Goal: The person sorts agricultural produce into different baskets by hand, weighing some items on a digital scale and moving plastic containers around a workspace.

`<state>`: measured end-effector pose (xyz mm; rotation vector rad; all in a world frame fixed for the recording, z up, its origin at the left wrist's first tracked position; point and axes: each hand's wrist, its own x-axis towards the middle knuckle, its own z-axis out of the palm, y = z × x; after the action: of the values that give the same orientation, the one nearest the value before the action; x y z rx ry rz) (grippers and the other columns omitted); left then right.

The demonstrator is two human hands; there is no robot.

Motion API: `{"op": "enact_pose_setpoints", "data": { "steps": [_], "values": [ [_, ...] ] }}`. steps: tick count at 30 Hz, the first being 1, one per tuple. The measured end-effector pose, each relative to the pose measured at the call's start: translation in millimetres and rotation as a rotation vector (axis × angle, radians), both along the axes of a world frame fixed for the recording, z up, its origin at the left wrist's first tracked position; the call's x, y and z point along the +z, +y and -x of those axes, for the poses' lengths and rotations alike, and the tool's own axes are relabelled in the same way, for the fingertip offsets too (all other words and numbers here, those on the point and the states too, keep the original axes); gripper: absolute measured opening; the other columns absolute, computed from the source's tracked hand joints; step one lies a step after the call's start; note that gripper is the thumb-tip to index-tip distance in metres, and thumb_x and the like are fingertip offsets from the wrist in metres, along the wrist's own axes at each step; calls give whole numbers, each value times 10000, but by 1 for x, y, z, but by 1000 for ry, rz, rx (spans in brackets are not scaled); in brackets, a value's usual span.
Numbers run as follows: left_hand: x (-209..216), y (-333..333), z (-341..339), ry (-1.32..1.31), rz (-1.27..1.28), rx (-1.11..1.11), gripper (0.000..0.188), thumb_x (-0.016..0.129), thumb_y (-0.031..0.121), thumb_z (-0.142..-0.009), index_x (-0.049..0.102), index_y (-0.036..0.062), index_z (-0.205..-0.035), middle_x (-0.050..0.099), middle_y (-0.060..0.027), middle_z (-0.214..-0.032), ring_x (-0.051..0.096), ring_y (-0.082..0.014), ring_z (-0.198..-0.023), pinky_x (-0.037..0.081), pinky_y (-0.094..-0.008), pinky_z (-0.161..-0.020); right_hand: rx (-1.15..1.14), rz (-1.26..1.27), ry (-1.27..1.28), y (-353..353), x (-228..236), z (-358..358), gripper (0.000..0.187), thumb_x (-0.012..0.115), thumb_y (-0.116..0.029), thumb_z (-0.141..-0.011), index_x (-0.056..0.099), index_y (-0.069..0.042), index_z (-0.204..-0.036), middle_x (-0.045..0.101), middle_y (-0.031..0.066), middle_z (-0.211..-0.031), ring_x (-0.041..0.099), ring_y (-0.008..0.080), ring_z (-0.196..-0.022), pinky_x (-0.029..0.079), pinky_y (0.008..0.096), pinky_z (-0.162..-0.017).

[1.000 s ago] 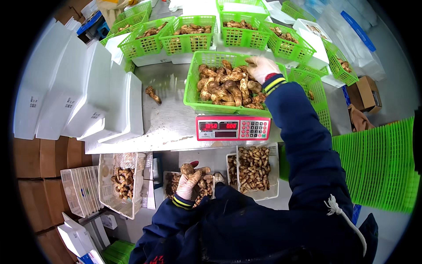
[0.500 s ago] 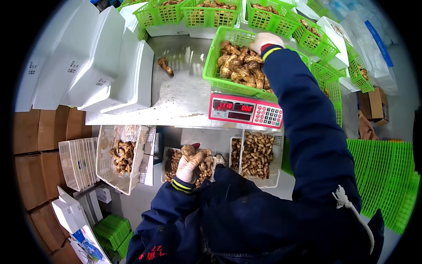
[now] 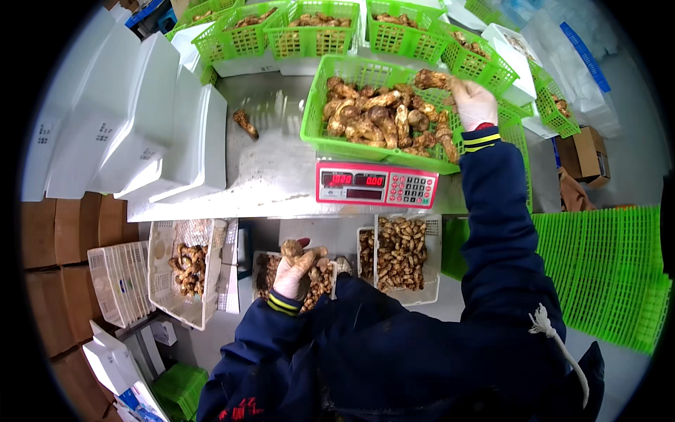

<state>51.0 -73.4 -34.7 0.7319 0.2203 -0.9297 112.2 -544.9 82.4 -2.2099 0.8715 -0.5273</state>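
Observation:
A green basket (image 3: 312, 119) of brown mushrooms (image 3: 380, 123) rests on a red-and-white digital scale (image 3: 376, 184). Over the basket's right side, my gloved right hand (image 3: 474, 105) pinches one long mushroom (image 3: 431, 79) by its end. My gloved left hand (image 3: 290, 276) is closed around a few pale mushrooms (image 3: 292, 250), above a white basket (image 3: 259, 261) of smaller ones at the table's near side. The fingers of that hand are partly hidden by what it holds. A single mushroom (image 3: 245, 124) lies on the metal table (image 3: 264, 165), left of the scale.
More green baskets (image 3: 313, 35) of mushrooms line the back. White foam boxes (image 3: 200, 141) stand at the left. Below the table edge are white baskets, one with a few mushrooms (image 3: 188, 271), another fuller (image 3: 402, 253). Stacked green baskets (image 3: 605, 274) fill the right.
My right hand has drawn up and to the right from inside the basket, now with a mushroom in its fingers. My left hand still holds its mushrooms. The whole view has shifted slightly.

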Motion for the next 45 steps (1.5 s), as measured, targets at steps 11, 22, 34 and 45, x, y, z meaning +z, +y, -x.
{"op": "enact_pose_setpoints", "data": {
  "steps": [11, 22, 34, 45],
  "values": [
    [2, 6, 6, 28, -65, 24, 359, 565, 6, -926, 444, 50, -1261, 630, -171, -1100, 640, -234, -948, 536, -348, -817, 347, -758, -261, 23, -9, 33, 345, 561, -263, -947, 605, 24, -1134, 701, 152, -964, 654, 158, -753, 481, 229, -610],
    [9, 21, 7, 38, -60, 66, 366, 581, 5, -915, 439, 38, -1250, 636, -171, -1083, 649, -228, -919, 538, -341, -803, 565, -1245, -417, 96, -34, 45, 417, 566, -152, -928, 493, 72, -1272, 644, 220, -1080, 677, 320, -898, 552, 298, -698],
    [0, 43, 16, 47, -22, 146, 340, 569, 16, -921, 470, 59, -1243, 634, -171, -1098, 654, -238, -910, 547, -331, -785, 538, -1531, -613, 78, -16, 45, 526, 624, -339, -884, 529, 42, -1234, 663, 144, -1053, 651, 196, -861, 548, 304, -648],
    [-3, 49, 16, 5, -11, 135, 322, 562, 15, -924, 481, 52, -1233, 659, -178, -1064, 674, -221, -871, 544, -278, -688, 318, -888, -688, 53, 2, 40, 233, 646, -90, -904, 605, 34, -1097, 679, 115, -1029, 660, 145, -777, 552, 223, -624]
  ]
}}
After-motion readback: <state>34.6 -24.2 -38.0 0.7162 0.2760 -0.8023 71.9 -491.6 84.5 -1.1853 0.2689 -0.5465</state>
